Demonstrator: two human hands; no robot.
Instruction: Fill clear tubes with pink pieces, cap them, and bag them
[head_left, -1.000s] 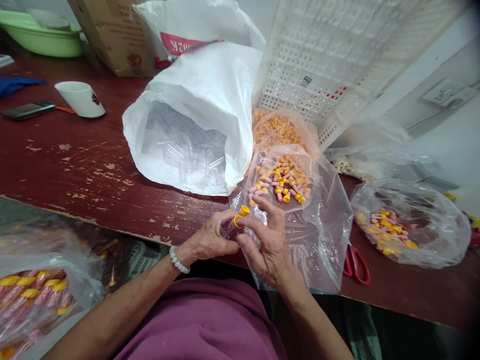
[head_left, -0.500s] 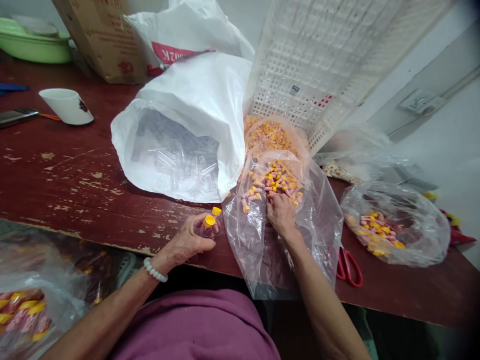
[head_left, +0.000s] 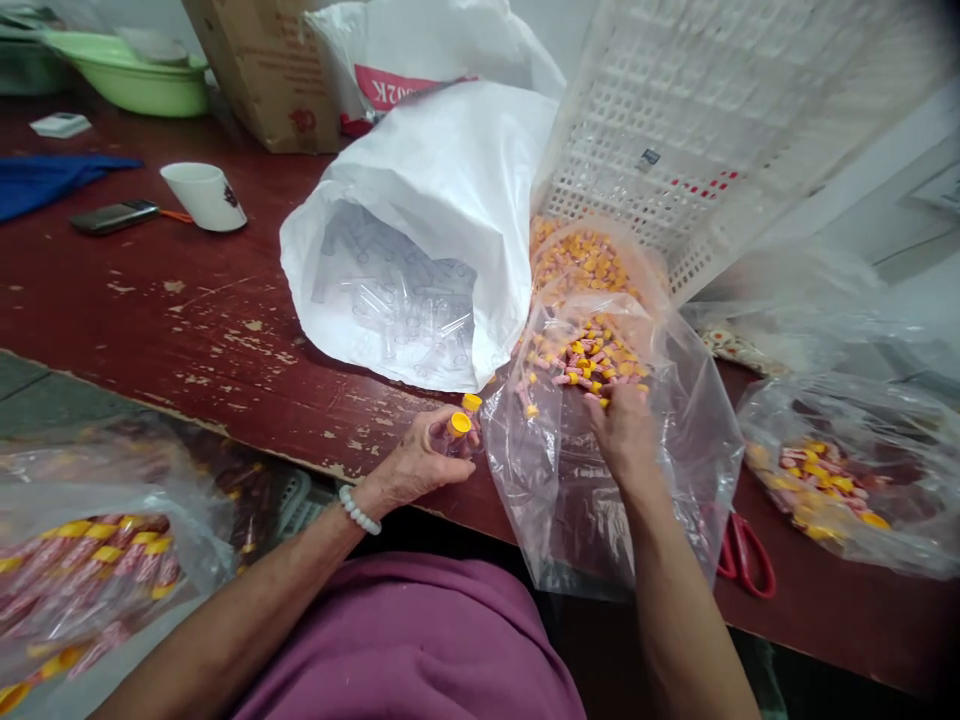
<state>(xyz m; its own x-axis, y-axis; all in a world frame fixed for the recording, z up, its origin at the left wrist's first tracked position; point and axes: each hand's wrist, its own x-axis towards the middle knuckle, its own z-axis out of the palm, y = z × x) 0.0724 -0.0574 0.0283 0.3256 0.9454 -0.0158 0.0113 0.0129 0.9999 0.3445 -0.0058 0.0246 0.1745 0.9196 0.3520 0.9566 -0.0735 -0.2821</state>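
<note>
My left hand (head_left: pixel 420 462) is closed round a small clear tube with a yellow cap (head_left: pixel 459 424) at the table's front edge; a second yellow cap shows just beyond it. My right hand (head_left: pixel 622 430) reaches inside a clear plastic bag (head_left: pixel 675 480), its fingers curled down among pink pieces and yellow caps (head_left: pixel 589 358). What the fingers pinch is hidden. To the left of that bag, a white bag (head_left: pixel 442 190) lies open with several empty clear tubes (head_left: pixel 397 300) inside.
A white plastic crate (head_left: pixel 712 110) leans behind the bags. Another clear bag of pink and yellow pieces (head_left: pixel 832 480) lies right, red scissors (head_left: pixel 742 555) beside it. A white cup (head_left: pixel 202 195), phone (head_left: pixel 112 217), blue cloth, green basin (head_left: pixel 127 75) and cardboard box (head_left: pixel 262 70) stand left. A bag of filled tubes (head_left: pixel 90 570) sits lower left.
My right hand left the tube in my left hand and went into the clear bag, where it stays among the pieces. The left hand still holds the tube. The view shifted slightly.
</note>
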